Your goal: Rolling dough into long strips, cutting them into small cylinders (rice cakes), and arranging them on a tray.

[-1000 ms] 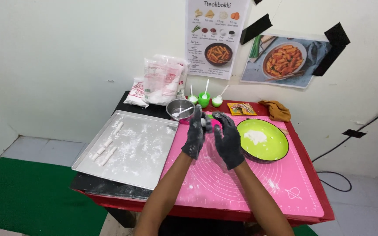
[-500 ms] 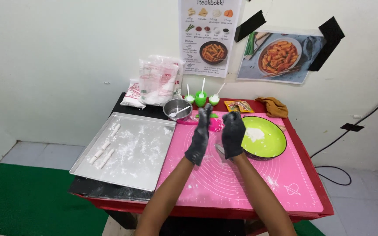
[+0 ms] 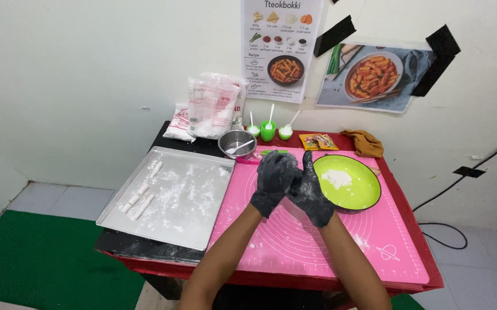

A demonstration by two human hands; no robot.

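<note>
On the red table [image 3: 415, 229], a pink silicone mat [image 3: 317, 241] is spread, and beside it on the left a metal baking tray [image 3: 173, 218] dusted with flour is placed. Several short white dough sticks [image 3: 142, 198] are laid along the left edge of the tray. A green bowl [image 3: 363, 192] with a small heap of white flour [image 3: 337, 178] is set on the right part of the mat. Behind the tray, plastic bags of flour [image 3: 214, 112] are leaned against the wall, and a small steel bowl [image 3: 237, 142] with a spoon is seen near three small green cups [image 3: 268, 132]. Above the mat, the left hand [image 3: 272, 181] and the right hand [image 3: 311, 195], both in black gloves, are pressed together palm to palm. Whether anything is held between them cannot be told, because the palms are hidden.
</note>
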